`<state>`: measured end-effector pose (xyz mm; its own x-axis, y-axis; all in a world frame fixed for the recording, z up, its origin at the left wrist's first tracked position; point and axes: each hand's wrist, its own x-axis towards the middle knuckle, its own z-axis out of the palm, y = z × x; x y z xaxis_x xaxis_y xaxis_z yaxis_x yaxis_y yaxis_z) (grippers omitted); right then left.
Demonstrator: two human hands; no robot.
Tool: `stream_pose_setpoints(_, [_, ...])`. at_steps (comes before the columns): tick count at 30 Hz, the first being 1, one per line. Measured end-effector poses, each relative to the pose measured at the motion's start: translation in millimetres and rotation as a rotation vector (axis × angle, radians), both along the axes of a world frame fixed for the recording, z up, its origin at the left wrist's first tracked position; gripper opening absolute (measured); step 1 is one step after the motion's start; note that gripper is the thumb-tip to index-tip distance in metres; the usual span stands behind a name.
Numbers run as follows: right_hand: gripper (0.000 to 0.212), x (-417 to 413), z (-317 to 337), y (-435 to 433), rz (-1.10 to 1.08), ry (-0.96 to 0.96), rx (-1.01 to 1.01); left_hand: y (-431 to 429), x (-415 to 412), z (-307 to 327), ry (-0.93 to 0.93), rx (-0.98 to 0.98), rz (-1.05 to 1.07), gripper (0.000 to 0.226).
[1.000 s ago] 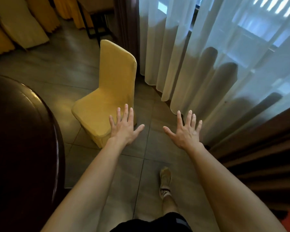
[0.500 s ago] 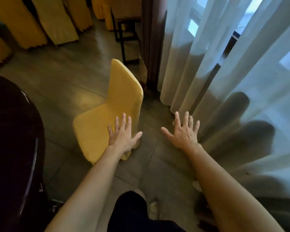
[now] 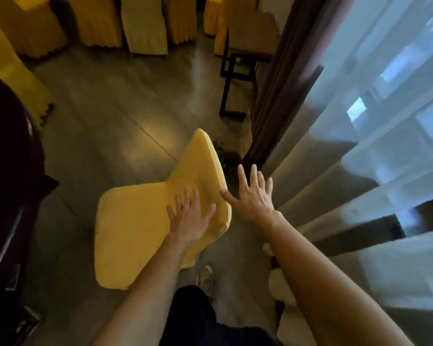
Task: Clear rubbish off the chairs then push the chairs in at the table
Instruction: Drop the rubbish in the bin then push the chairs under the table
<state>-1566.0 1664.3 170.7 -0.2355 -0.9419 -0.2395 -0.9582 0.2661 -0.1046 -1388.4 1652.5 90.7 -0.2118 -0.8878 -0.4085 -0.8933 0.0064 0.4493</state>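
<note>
Both arms are out in front, reaching for the yellow fabric-covered chair (image 3: 145, 221) at centre frame. Left hand (image 3: 189, 216), fingers spread wide and flat, sits over the chair's seat near where it meets the backrest; whether the palm is touching the cover or just above it, I cannot tell. It grasps nothing. Right hand (image 3: 254, 196) is just as open, fingers fanned, holding nothing, its thumb at the right edge of the backrest, touching or just beside it.

That splayed posture reads like someone about to take the backrest from both sides to steer it. The chair's seat points toward the lower left of the frame, where the dark glossy wooden table (image 3: 8, 171) fills the left edge, a strip of grey tiled floor (image 3: 98, 116) between them. So the chair is not yet pushed in. No rubbish shows on the seat, which looks bare.

Sheer white curtains (image 3: 360, 146) hang close on the right, with more yellow-covered chairs (image 3: 98, 21) lined along the top of the frame.
</note>
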Motion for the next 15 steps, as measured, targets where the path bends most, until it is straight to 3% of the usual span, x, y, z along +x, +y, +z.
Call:
stream_pose_setpoints(6, [0.093, 6.9, -2.4, -126.1, 0.162, -0.023, 0.077, -49.6, -10.2, -17.9, 0.06, 0.164, 0.224, 0.102])
stream_pose_setpoints(10, [0.087, 23.3, -10.4, -189.4, 0.409, 0.052, 0.134, -63.6, 1.6, -28.6, 0.089, 0.301, 0.397, 0.094])
stream_pose_setpoints(15, [0.084, 56.4, -24.9, -262.2, 0.684, 0.189, 0.248, -59.1, 19.6, -41.3, 0.154, 0.321, 0.712, 0.086])
